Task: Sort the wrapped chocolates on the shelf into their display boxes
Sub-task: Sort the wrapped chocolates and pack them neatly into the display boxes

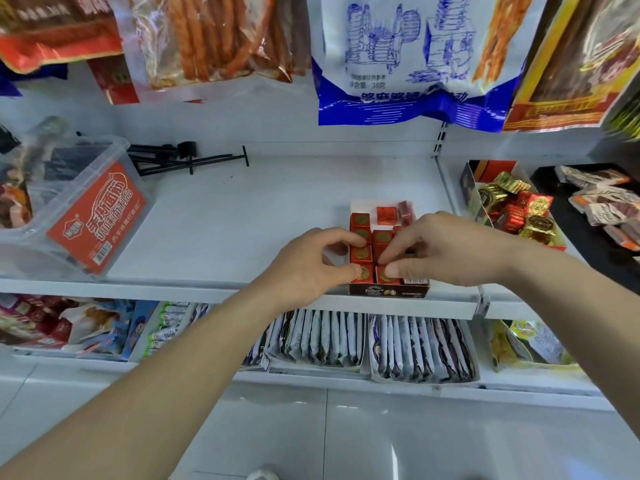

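Held both hands over box (388, 292) at shelf's (242, 216) front edge, red chocolates (360, 220) packed inside in rows. Pinched left column between curled thumb and forefinger of left hand (311, 265). Pinched middle column likewise with right hand (450, 251). Saw second box (495, 170), gold and red wrappers mixed, near on right.

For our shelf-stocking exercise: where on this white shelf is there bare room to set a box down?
Free: the bare shelf patch bordered by the clear tub, the black hooks behind and the display box. Crowded: inside that box, where left hand and right hand pinch red chocolates, and the right bay with the mixed-chocolate box and black tray.
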{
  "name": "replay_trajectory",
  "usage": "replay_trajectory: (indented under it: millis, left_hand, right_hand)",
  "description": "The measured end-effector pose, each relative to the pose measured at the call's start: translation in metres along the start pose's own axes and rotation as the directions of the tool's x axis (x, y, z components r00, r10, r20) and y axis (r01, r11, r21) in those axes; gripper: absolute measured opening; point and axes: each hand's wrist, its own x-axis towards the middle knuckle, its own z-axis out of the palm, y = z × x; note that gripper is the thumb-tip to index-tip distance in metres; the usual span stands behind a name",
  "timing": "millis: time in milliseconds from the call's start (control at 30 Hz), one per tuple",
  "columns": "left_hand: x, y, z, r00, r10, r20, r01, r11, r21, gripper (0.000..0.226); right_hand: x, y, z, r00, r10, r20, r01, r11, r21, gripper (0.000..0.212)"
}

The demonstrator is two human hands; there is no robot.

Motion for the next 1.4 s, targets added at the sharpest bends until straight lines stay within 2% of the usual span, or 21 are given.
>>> replay_trajectory:
  millis: [367, 500, 567, 700, 767, 867, 1000, 1167, 1267, 1400]
  left_hand:
    - [0.002, 0.001, -0.001, 1.0, 0.022, 0.0, -0.022, 1.0, 0.012, 0.038]
    - [0.002, 0.011, 0.002, 0.979, 0.121, -0.161, -0.098, 0.984, 0.147, 0.025]
    - [0.004, 0.018, 0.007, 0.968, 0.166, -0.189, -0.133, 0.975, 0.177, 0.014]
    - [0.01, 0.024, 0.02, 0.974, 0.196, -0.116, -0.156, 0.944, 0.291, 0.015]
    - [0.014, 0.025, 0.022, 0.972, 0.2, -0.124, -0.157, 0.944, 0.291, 0.016]
    - [0.019, 0.027, 0.024, 0.971, 0.188, -0.15, -0.135, 0.942, 0.307, 0.015]
    - [0.022, 0.029, 0.027, 0.973, 0.165, -0.164, -0.091, 0.918, 0.385, 0.02]
    - [0.028, 0.03, 0.027, 0.976, 0.117, -0.185, -0.031, 0.91, 0.413, 0.016]
    - [0.032, 0.033, 0.027, 0.98, 0.094, -0.176, -0.01, 0.905, 0.426, 0.014]
    - [0.037, 0.036, 0.026, 0.983, 0.053, -0.176, 0.025, 0.91, 0.413, 0.01]
  right_hand:
    - [0.001, 0.002, 0.012, 0.976, -0.02, -0.218, 0.035, 0.997, 0.064, 0.009]
    - [-0.013, 0.011, 0.005, 0.925, 0.039, -0.378, 0.032, 0.984, 0.178, 0.008]
    - [-0.021, 0.018, 0.004, 0.928, 0.06, -0.368, 0.015, 0.98, 0.198, 0.003]
    - [-0.034, 0.024, 0.011, 0.972, 0.072, -0.225, -0.029, 0.982, 0.186, 0.025]
    - [-0.037, 0.026, 0.015, 0.976, 0.056, -0.21, -0.028, 0.991, 0.132, 0.025]
    - [-0.039, 0.029, 0.021, 0.974, 0.041, -0.221, -0.013, 0.992, 0.125, 0.019]
    - [-0.04, 0.031, 0.023, 0.966, 0.042, -0.254, 0.013, 0.978, 0.21, 0.015]
    - [-0.039, 0.033, 0.024, 0.955, 0.039, -0.293, 0.053, 0.953, 0.298, 0.009]
    - [-0.038, 0.033, 0.025, 0.96, 0.034, -0.278, 0.048, 0.959, 0.281, 0.01]
    - [-0.035, 0.038, 0.024, 0.934, 0.084, -0.348, 0.026, 0.953, 0.301, 0.004]
